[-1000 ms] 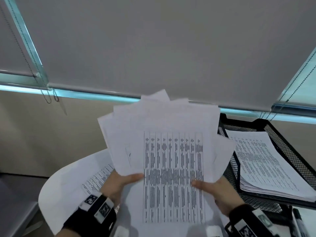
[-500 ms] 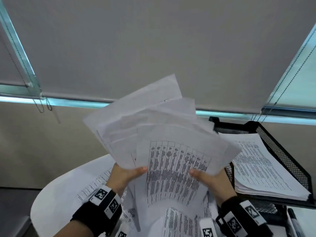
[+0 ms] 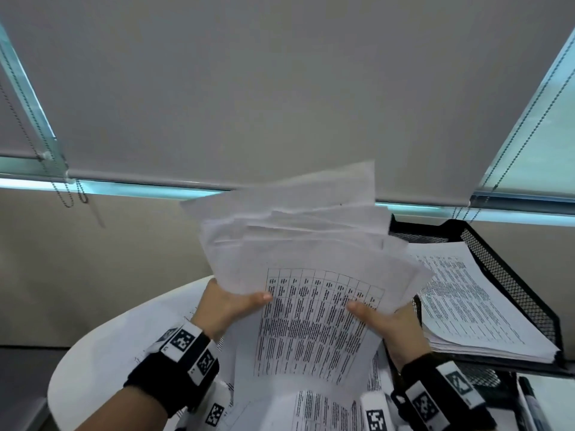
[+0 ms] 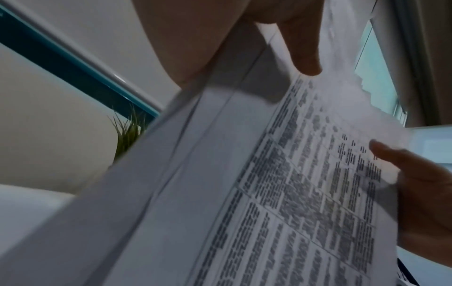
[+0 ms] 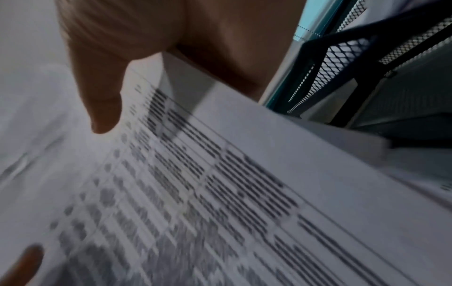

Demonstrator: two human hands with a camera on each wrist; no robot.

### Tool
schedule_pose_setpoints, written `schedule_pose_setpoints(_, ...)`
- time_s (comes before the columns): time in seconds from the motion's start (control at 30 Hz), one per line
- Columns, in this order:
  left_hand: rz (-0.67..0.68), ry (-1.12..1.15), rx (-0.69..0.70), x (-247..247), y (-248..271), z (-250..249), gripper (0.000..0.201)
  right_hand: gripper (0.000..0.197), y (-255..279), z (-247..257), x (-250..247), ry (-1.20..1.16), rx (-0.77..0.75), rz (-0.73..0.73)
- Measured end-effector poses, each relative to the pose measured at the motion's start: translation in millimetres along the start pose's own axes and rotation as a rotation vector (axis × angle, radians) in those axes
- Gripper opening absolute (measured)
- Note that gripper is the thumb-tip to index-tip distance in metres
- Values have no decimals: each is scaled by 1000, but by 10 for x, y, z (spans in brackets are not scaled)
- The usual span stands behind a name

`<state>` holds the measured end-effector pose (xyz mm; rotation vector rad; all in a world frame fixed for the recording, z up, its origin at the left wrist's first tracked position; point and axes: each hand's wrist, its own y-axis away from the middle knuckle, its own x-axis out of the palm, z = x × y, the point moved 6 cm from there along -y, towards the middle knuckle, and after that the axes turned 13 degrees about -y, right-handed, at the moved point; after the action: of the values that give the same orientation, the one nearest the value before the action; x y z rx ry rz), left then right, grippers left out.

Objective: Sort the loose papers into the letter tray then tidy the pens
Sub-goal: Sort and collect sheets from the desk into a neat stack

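1. Grey roller blind [image 3: 280, 88], covering the window from 9 to 3 o'clock.
2. White round table [image 3: 102, 362], at 7 o'clock.
3. Black mesh letter tray [image 3: 510, 281], at 4 o'clock, holding a stack of printed sheets [image 3: 466, 306].
4. Fanned sheaf of loose papers [image 3: 305, 244], centre, raised just left of the tray.
5. Left hand [image 3: 224, 306], thumb pinching the sheaf's left edge.
6. Right hand [image 3: 392, 328], thumb pinching its right edge.
7. Pen [image 3: 532, 405], at 5 o'clock, partly visible.

Left thumb [image 4: 303, 48] on fanned papers [image 4: 269, 193]
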<state>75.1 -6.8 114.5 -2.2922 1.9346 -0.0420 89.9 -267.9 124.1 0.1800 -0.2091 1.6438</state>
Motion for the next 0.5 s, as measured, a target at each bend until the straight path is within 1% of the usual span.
schedule_pose_setpoints(0.03,5,-16,-12,36,3,37,73,95,7,-111,-16,33,33,-41)
schedule_pose_setpoints(0.07,2,-16,-14,68,6,56,66,111,1,-219,-57,56,53,-82)
schedule_pose_setpoints(0.1,-23,-12,-15,89,12,45,55,119,-9,-291,-80,44,57,-118)
schedule_pose_setpoints(0.13,-46,-4,-10,100,8,22,44,115,-33,-308,-73,1,50,-135)
schedule_pose_setpoints(0.17,-77,-2,-7,102,1,-25,38,100,-52,-252,-34,-39,23,-143)
schedule_pose_setpoints(0.2,-99,0,5,96,-16,-73,36,80,-53,-143,17,-52,-21,-128)
schedule_pose_setpoints(0.23,-117,5,21,84,-35,-129,37,63,-53,-25,52,-52,-71,-110)
schedule_pose_setpoints(0.27,-127,22,39,57,-60,-173,45,51,-48,103,82,-49,-130,-84)
schedule_pose_setpoints(0.3,-137,34,45,26,-78,-210,59,43,-39,231,109,-58,-189,-55)
schedule_pose_setpoints(0.33,-139,46,48,-4,-97,-230,72,38,-40,324,108,-75,-231,-44)
schedule_pose_setpoints(0.37,-137,55,51,-26,-107,-249,77,36,-51,361,91,-87,-247,-47)
schedule_pose_setpoints(0.43,-74,66,59,-13,-99,-245,70,41,-94,297,29,-92,-209,-49)
schedule_pose_setpoints(0.47,-36,62,40,14,-81,-207,67,48,-111,214,6,-91,-162,-46)
schedule_pose_setpoints(0.5,-6,47,15,45,-71,-167,68,57,-117,147,8,-86,-116,-33)
